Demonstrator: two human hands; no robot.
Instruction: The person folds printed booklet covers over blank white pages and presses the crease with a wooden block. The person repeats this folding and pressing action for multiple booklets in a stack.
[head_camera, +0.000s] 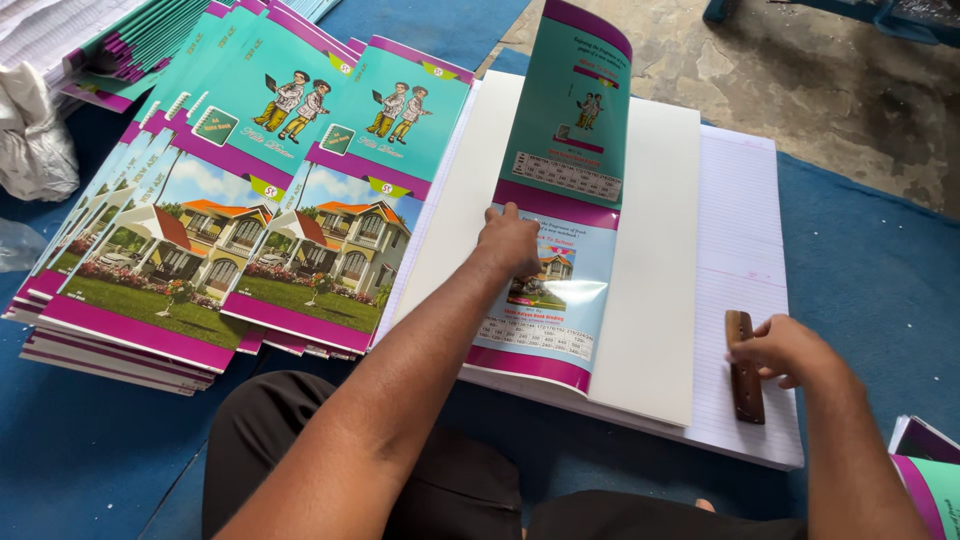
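A blue mat (880, 250) covers the floor and carries everything. On it lies a stack of white ruled paper sheets (740, 230). Left of that stack rest fanned piles of printed covers (230, 230). Farther left lies what may be a crumpled white bag (35, 130). Beyond the stack, bare concrete floor (800, 80) shows.
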